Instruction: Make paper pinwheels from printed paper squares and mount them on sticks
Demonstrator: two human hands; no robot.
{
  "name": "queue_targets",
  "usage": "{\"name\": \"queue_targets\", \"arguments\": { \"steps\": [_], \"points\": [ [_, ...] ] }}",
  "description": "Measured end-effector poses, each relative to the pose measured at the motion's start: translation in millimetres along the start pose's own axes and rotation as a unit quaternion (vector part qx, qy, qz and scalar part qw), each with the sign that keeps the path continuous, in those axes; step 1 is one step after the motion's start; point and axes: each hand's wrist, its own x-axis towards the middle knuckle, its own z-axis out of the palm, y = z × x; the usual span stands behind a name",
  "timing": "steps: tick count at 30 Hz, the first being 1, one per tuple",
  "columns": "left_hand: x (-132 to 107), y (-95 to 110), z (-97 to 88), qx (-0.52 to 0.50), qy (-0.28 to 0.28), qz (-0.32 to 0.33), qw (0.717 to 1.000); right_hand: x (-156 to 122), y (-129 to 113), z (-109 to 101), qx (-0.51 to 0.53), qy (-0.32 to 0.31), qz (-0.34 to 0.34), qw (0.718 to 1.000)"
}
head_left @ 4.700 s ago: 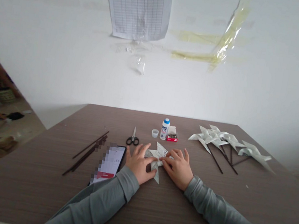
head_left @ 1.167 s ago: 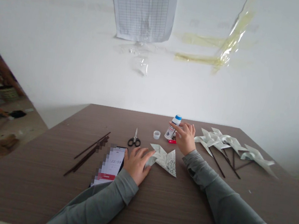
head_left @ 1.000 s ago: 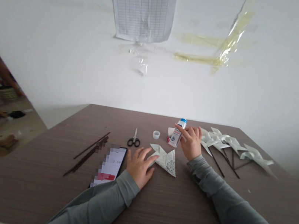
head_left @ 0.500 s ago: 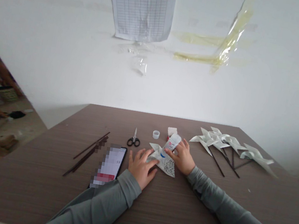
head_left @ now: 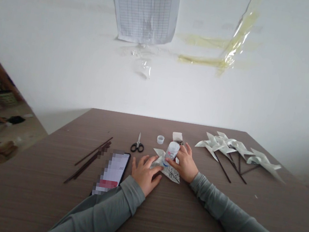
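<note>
My right hand [head_left: 187, 164] grips a glue stick [head_left: 172, 151], its clear body standing nearly upright over a printed paper piece [head_left: 173, 175]. The lower end of the stick meets the paper or hovers just above it; I cannot tell which. With fingers spread, my left hand [head_left: 146, 173] rests on the paper's left side and the table. Part of the paper is hidden under both hands. A round white cap [head_left: 160, 140] lies behind the paper, and a small white box [head_left: 177, 137] sits beyond the glue stick.
Black-handled scissors [head_left: 137, 147] and a phone [head_left: 114, 170] lie left of the paper. Dark thin sticks [head_left: 89, 160] are at the far left. Several paper pinwheels [head_left: 225, 144] on dark sticks lie at the right. A white wall [head_left: 72, 61] rises behind the table [head_left: 184, 229].
My right hand has shifted the glue stick slightly left and tipped it more upright over the paper. The left hand stays in about the same place.
</note>
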Motion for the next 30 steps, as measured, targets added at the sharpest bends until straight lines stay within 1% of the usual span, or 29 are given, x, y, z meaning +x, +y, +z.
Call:
{"name": "queue_targets", "arguments": {
  "steps": [8,14,17,20,25,30],
  "points": [
    [0,0,-4.7,-0.007,-0.014,-0.003,1.0,1,-5,-2,-0.007,0.007,-0.004,1.0],
    [-1,1,-6.2,-0.013,-0.008,-0.003,1.0,1,1,4,-0.008,0.02,-0.007,1.0],
    [-1,0,-6.4,-0.011,-0.006,-0.004,1.0,0,8,3,0.003,0.056,0.0,0.998],
    [-2,-1,-6.3,-0.01,0.001,-0.001,1.0,-1,16,-2,0.038,0.096,0.009,0.995],
    [-1,-3,-6.6,-0.006,0.009,0.005,1.0,0,29,-13,0.069,0.145,0.05,0.986],
    [1,-10,-12.0,-0.013,-0.007,0.005,1.0,7,38,-17,0.04,0.146,0.105,0.983]
  ]
}}
